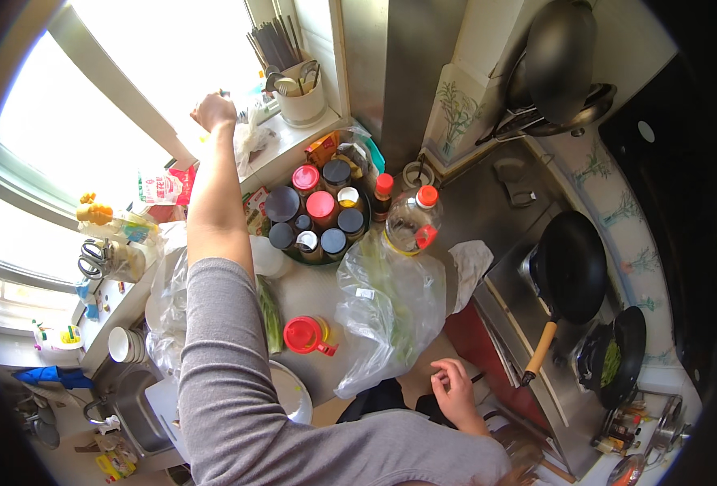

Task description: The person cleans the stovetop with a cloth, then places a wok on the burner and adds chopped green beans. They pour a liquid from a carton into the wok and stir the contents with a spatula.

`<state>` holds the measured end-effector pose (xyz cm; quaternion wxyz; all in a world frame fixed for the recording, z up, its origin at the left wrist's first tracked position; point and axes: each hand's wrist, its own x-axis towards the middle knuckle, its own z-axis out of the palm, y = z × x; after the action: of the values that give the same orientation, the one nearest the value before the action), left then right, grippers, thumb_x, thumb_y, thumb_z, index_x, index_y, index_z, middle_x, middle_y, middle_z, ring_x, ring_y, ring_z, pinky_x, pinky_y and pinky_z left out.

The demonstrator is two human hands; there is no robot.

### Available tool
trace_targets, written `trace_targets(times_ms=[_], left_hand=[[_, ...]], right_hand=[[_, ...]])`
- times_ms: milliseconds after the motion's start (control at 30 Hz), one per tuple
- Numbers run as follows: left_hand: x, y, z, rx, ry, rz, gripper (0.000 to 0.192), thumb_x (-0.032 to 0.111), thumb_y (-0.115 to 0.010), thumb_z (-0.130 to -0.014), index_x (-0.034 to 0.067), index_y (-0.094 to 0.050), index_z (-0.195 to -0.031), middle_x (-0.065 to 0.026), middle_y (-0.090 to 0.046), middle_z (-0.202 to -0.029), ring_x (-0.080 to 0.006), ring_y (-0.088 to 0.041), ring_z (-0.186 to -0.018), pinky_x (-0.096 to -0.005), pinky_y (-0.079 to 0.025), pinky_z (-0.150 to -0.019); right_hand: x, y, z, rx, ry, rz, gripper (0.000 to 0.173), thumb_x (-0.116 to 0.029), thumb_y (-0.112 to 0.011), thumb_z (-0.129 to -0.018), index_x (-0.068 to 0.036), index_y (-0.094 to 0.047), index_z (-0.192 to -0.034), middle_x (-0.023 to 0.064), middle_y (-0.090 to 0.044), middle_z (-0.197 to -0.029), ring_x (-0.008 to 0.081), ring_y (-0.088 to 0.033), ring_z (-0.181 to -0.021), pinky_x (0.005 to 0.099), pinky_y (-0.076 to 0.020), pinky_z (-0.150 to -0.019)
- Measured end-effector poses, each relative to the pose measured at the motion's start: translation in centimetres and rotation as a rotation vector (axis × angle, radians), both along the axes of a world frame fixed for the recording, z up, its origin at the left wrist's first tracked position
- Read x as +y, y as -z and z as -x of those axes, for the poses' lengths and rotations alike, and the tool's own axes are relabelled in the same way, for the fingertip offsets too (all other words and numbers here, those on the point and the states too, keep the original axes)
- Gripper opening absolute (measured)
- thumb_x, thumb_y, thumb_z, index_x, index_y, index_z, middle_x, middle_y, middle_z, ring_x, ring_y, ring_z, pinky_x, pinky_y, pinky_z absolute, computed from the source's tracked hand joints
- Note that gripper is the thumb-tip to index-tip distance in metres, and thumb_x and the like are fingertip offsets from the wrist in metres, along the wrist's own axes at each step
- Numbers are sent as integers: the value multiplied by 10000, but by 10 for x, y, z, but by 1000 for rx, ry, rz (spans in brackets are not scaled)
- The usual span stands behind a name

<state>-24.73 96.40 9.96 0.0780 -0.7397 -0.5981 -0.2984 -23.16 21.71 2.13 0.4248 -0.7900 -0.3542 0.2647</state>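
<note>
My left hand (216, 110) reaches far out to the bright window, above the white sill. Its fingers are curled, and glare hides whether anything is in them. Just beside it lies a crumpled clear plastic bag (253, 138), and a white utensil holder (304, 103) with chopsticks and spoons stands to its right. My right hand (454, 392) hangs near my body with loosely bent fingers and nothing in it. The closest thing to it is a clear plastic bag of green vegetables (389, 310) on the counter. A red-lidded oil pot (307, 335) stands left of that bag.
A round tray holds several seasoning jars (322, 206). Behind the bag stands a large oil bottle (413, 215). On the stove at right are a black pan with a wooden handle (571, 267) and a wok containing chopped greens (611, 362). At left is a steel sink (143, 404).
</note>
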Motion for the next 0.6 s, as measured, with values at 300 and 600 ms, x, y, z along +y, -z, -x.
trace_targets(times_ms=[300, 600], left_hand=[[-65, -136, 34, -1041, 675, -13, 225, 163, -741, -931, -34, -728, -1039, -91, -713, -881, -129, -614, -785, -270, -473, -731], [-341, -186, 36, -1341, 1084, 774, 193, 82, -649, -967, -53, -667, -1104, -137, -709, -1032, -227, -705, -938, -353, -574, -858]], right_hand=[[37, -38, -33, -23, -110, -200, 281, 1, -671, -911, -5, -618, -1187, 116, -628, -1160, 193, -683, -871, 309, -569, -771], [92, -149, -112, -234, -247, -555, 893, -373, -899, -777, -70, -415, -1463, 144, -541, -1423, 279, -542, -1287, 415, -443, -1056]])
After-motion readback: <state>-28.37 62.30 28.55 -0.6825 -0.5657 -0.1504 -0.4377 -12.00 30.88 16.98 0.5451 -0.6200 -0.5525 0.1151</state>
